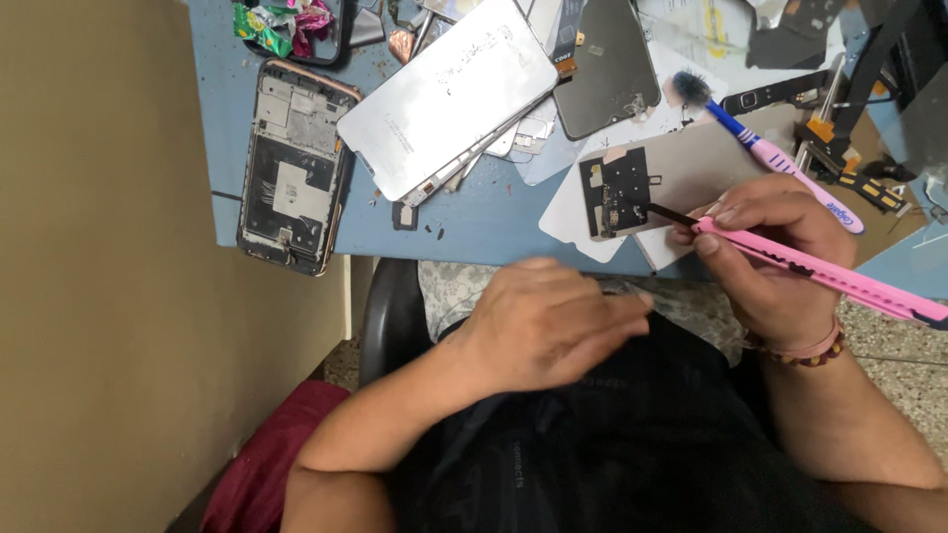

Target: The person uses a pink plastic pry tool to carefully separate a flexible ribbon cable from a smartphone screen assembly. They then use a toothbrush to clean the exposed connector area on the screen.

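**Fingers closed on a pink knife at the table's near edge**

Fingers of the right hand [765,259] are wrapped tightly round a long pink plastic utility knife [829,276], whose dark blade tip touches the black component patch on a flat grey rectangular phone panel [691,168]. That panel lies at the near edge of the blue table [484,222], toward its right end, on top of white paper sheets [573,212]. A beaded bracelet with a pink band [815,350] circles the right wrist.

Left hand [543,321] hovers below the table's near edge, above the person's lap, palm down with fingers loosely curled together and holding nothing; it is slightly blurred.

Just beyond the grey panel, a pink and blue toothbrush [765,153] lies slanted, its bristled head pointing toward the middle of the table. At the left near corner sits an opened phone frame with a copper-coloured rim [293,163], its inner parts bare. Beside it, nearer the middle, a silver-white phone back plate [449,94] rests tilted on other thin parts. A dark glass screen panel [602,74] lies by the far edge, and crumpled green and pink wrappers [281,22] sit at the far left corner. Small black and yellow flex parts [849,163] cluster by the right edge.
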